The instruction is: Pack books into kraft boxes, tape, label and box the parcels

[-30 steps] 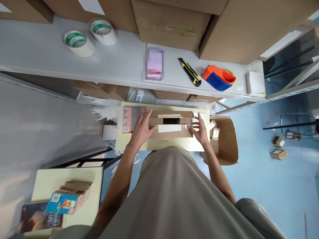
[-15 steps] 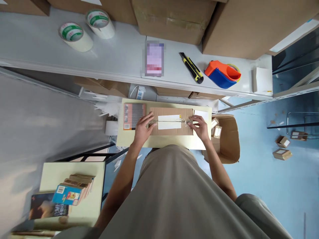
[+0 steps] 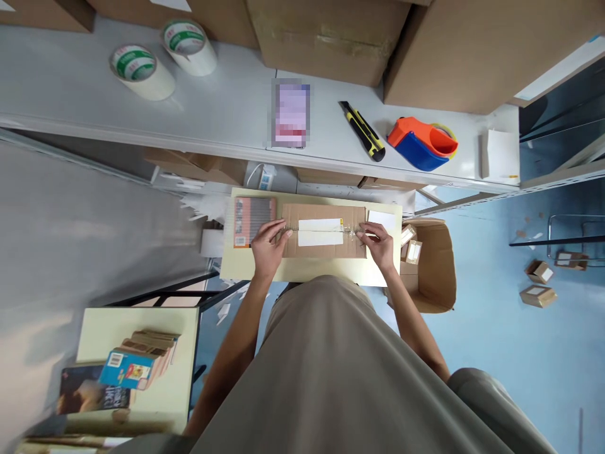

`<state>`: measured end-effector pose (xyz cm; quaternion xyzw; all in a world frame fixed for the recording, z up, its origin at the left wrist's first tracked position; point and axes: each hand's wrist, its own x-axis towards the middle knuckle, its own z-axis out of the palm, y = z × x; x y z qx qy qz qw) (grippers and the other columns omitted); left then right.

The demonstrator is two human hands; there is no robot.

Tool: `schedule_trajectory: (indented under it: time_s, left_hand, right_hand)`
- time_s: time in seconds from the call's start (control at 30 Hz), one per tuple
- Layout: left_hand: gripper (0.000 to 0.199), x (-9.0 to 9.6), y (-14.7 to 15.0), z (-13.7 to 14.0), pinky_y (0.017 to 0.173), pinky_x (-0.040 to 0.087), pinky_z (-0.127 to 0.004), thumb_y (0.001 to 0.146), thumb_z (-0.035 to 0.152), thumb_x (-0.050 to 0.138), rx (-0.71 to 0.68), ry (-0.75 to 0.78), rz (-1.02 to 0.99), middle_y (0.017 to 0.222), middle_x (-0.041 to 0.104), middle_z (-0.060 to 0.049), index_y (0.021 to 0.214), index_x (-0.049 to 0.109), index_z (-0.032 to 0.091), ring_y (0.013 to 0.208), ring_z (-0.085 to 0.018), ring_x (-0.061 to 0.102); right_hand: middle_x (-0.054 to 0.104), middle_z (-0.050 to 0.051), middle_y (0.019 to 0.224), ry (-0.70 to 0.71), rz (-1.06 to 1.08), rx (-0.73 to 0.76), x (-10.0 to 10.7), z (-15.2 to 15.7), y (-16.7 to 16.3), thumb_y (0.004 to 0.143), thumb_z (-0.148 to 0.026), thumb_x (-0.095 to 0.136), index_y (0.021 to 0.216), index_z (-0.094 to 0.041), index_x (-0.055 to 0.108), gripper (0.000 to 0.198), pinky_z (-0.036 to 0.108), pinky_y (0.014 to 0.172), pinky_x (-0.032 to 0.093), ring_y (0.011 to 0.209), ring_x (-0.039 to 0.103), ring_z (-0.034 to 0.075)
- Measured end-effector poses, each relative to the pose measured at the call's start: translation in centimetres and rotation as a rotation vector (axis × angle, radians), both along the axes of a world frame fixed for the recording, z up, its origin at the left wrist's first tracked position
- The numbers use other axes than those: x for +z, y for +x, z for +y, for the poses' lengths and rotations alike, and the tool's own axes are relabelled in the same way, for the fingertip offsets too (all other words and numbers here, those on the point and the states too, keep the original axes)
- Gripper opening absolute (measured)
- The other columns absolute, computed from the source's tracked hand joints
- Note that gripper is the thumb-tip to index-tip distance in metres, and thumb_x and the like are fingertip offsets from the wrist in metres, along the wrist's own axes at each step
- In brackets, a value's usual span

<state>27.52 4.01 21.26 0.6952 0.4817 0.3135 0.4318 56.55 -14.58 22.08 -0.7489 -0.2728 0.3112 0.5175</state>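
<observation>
A flat brown cardboard box (image 3: 326, 250) lies across the small cream table (image 3: 312, 271) in front of me. A white label (image 3: 321, 238) on its top is crossed by a straight seam, with clear, crinkled tape near the seam's right end. At the left end of the seam, my left hand (image 3: 269, 246) is closed, thumb and fingertips pinching the box. My right hand (image 3: 379, 244) pinches at the opposite end, by the crinkled tape. What lies exactly between the fingertips is too small to make out. A book with a striped cover (image 3: 255, 221) rests just left of the box.
On the shelf (image 3: 227, 101) ahead are tape rolls (image 3: 151, 82), a yellow-black box cutter (image 3: 363, 131) and an orange-blue tape dispenser (image 3: 422, 145). An open carton (image 3: 437, 265) holding small boxes stands right of the table. Books (image 3: 127, 369) lie on a side table at lower left.
My left hand has shifted slightly left and towards me, its fingers drawn closer together at the box's end. My right hand has barely moved. The box stays in place.
</observation>
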Motion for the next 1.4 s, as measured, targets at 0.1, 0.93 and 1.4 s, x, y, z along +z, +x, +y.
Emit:
schedule_trajectory:
  time_s: [0.1,0.93,1.4]
  left_hand:
    - [0.058,-0.1,0.2,-0.1,0.114,0.067,-0.051,0.101,0.074,0.071,-0.002,0.017,0.010,0.129,0.078,-0.014,0.118,0.083,0.020,0.124,-0.030,0.079]
    - [0.024,15.2,15.8,-0.7,0.115,0.059,-0.048,0.113,0.038,0.066,-0.410,0.423,-0.134,0.123,0.081,-0.008,0.125,0.081,0.024,0.124,-0.028,0.074]
    - [0.024,12.3,6.3,-9.2,0.089,0.071,-0.036,0.107,0.049,0.076,-0.133,-0.011,-0.388,0.110,0.079,-0.007,0.113,0.073,0.026,0.099,-0.021,0.080]
  right_hand:
    - [0.078,0.013,0.134,0.003,0.014,-0.020,0.0,-0.2,-0.3,0.084,-0.075,0.090,0.114,-0.027,0.091,0.057,0.048,0.097,0.072,0.122,0.076,0.031]
    - [0.077,0.021,0.121,-0.076,-0.874,0.035,10.1,11.6,18.6,0.111,-0.061,0.067,0.140,-0.015,0.064,0.055,0.074,0.117,0.052,0.125,0.074,0.044]
    - [0.082,0.011,0.126,0.150,0.044,0.350,12.0,3.1,-6.3,0.098,-0.082,0.073,0.137,-0.030,0.065,0.066,0.050,0.105,0.067,0.116,0.080,0.033]
